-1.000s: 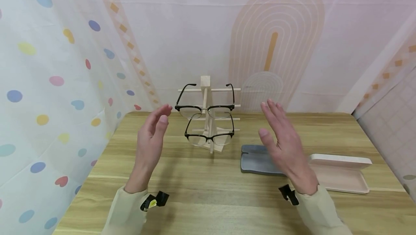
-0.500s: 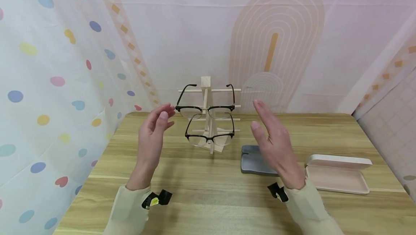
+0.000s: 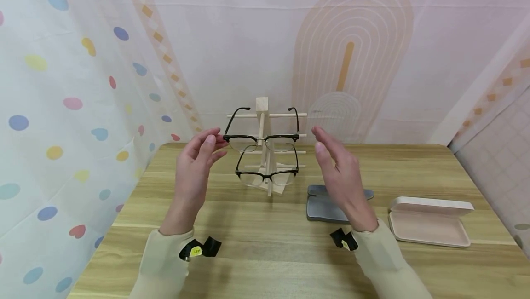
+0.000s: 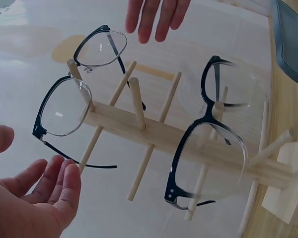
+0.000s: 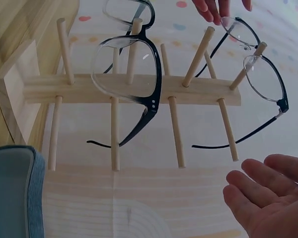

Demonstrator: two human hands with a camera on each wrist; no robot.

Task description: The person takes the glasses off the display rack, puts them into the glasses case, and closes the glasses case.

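Here the upper glasses (image 3: pixel 273 136) are sitting high on the stand (image 3: pixel 262 106), with the lower glasses (image 3: pixel 253 173) resting beneath; the left hand (image 3: pixel 192 168) is hovering right at the upper pair's left hinge, thumb and fingers spreading loosely, contact too fine to tell. Opposite, the right hand (image 3: pixel 341 175) is hanging just clear, fingers extending, gripping nothing, while the grey case (image 3: pixel 325 208) is lying below and the pale case (image 3: pixel 430 229) is gaping farther right.

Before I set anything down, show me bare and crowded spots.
Bare: the table in front of the stand, between the sleeves; its left, outside the left hand; its back right, behind the white case. Crowded: around the stand with its upper glasses and lower glasses, and at the grey case near the right hand.
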